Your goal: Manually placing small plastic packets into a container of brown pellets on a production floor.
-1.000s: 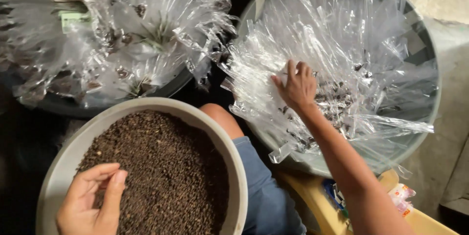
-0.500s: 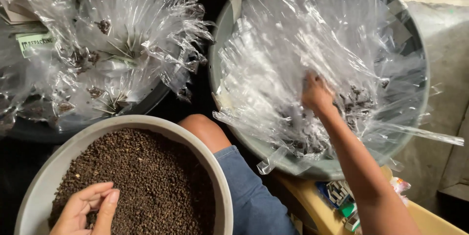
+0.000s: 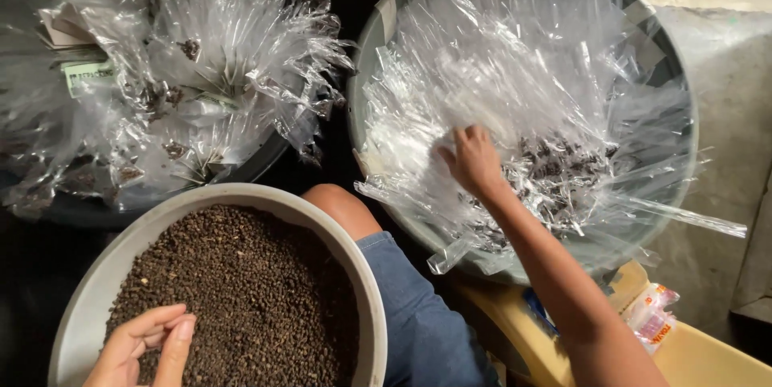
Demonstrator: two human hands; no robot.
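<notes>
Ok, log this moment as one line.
left hand: fingers pinched over dark brown granules in round grey basin | right hand: on clear plastic bags in grey tub

Home packing spot, floor-level: concrete floor, basins of clear plastic sleeves, bowl of dark granules.

dark brown granules, clear bags

A knee fills the gap between 3 basins — little room.
</notes>
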